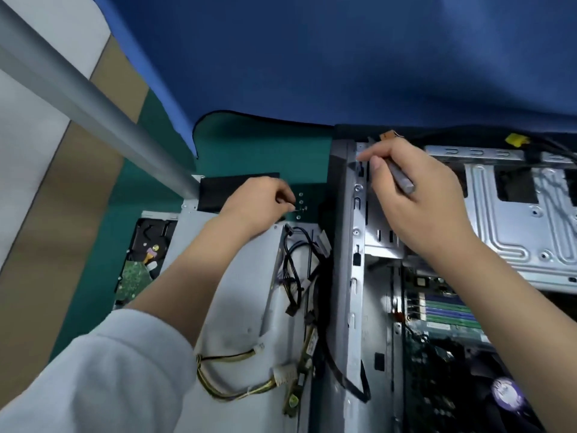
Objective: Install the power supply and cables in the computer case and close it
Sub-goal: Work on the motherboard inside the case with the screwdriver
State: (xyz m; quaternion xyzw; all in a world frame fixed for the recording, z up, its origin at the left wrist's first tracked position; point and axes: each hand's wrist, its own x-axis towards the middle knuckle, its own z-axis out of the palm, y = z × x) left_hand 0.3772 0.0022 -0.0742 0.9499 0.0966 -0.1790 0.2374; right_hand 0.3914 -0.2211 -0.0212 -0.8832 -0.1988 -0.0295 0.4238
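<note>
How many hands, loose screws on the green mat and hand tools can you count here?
Hands: 2, left hand and right hand
Loose screws on the green mat: 4
Grey tool, held in the right hand: 1
Total: 7

The open computer case point(352, 276), bare grey metal with its green board point(443, 310) showing inside, lies on the green mat, and just left of it rests a grey box, probably the power supply point(237, 295), with its black and yellow cables point(249, 370) trailing loose alongside.
</note>
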